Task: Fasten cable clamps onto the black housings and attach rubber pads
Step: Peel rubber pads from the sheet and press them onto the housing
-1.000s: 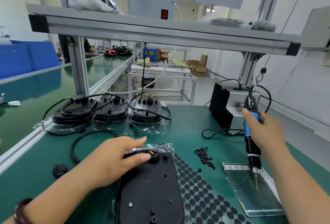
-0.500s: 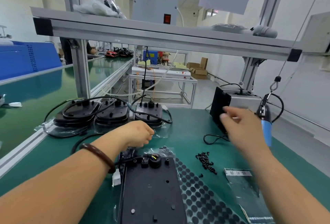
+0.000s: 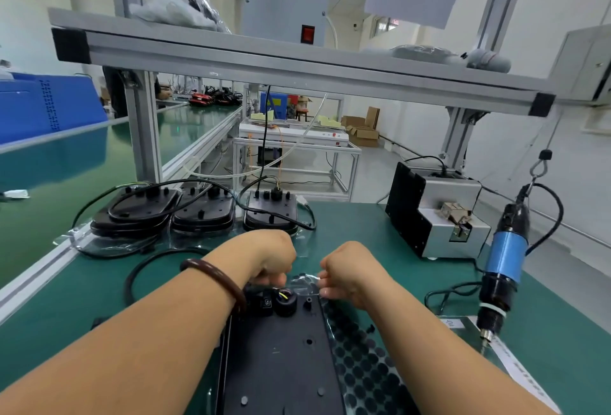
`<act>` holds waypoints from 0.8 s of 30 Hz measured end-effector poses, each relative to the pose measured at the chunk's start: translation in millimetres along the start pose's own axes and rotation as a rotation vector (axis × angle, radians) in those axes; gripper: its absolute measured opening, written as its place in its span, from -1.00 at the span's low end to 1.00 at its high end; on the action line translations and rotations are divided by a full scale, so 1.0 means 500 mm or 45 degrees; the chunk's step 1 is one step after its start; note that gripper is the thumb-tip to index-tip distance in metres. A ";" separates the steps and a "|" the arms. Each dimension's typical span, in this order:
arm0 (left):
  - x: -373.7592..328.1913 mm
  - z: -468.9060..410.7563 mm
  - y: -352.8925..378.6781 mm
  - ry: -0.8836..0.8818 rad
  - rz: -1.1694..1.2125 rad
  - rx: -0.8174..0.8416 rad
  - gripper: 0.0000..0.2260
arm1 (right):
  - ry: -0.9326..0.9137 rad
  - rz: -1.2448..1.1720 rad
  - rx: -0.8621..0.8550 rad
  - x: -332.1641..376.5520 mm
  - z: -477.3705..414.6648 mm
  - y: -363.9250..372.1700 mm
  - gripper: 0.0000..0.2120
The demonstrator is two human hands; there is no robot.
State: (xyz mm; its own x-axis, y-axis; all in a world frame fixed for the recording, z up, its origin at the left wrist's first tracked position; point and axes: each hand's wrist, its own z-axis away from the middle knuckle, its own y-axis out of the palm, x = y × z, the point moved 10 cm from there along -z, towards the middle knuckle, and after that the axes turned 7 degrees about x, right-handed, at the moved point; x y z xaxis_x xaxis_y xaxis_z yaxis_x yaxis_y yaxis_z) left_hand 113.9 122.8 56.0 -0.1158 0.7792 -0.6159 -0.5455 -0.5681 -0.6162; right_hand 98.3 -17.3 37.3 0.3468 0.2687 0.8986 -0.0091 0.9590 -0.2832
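Observation:
A black housing (image 3: 281, 355) lies flat in front of me on the green mat, its cable gland (image 3: 285, 302) at the far end. My left hand (image 3: 274, 259) and my right hand (image 3: 347, 272) meet just beyond that end, both with curled fingers. Between them they pinch a piece of clear plastic bag (image 3: 304, 279). The fingertips are partly hidden. A sheet of round black rubber pads (image 3: 360, 358) lies under the housing's right side. No cable clamp can be made out.
A blue electric screwdriver (image 3: 506, 259) hangs at the right, beside a grey screw feeder (image 3: 433, 216). Stacks of black housings (image 3: 203, 213) with cables stand at the back. A black cable loop (image 3: 139, 269) lies at the left. An aluminium frame crosses overhead.
My right hand let go of the screwdriver, which now hangs free at the right. Both hands came together at the housing's far end and took hold of the plastic.

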 end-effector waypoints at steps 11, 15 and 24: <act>0.024 0.004 -0.006 0.015 -0.052 0.073 -0.87 | -0.244 0.166 -0.034 0.024 0.018 -0.002 -0.75; 0.025 0.014 -0.010 0.053 0.089 0.069 -0.82 | -0.529 0.619 -0.137 0.072 0.049 0.015 -0.84; 0.016 0.023 -0.008 0.232 0.211 -0.003 -0.86 | -0.754 1.017 -0.132 0.103 0.081 0.054 -0.83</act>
State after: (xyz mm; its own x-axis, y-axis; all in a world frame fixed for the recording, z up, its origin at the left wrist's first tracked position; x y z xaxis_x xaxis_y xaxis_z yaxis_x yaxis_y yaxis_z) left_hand 105.9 134.3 59.3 -0.0518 0.6147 -0.7870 -0.5297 -0.6850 -0.5002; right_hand 77.7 26.2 89.3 -0.2488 0.8596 0.4462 0.0561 0.4727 -0.8794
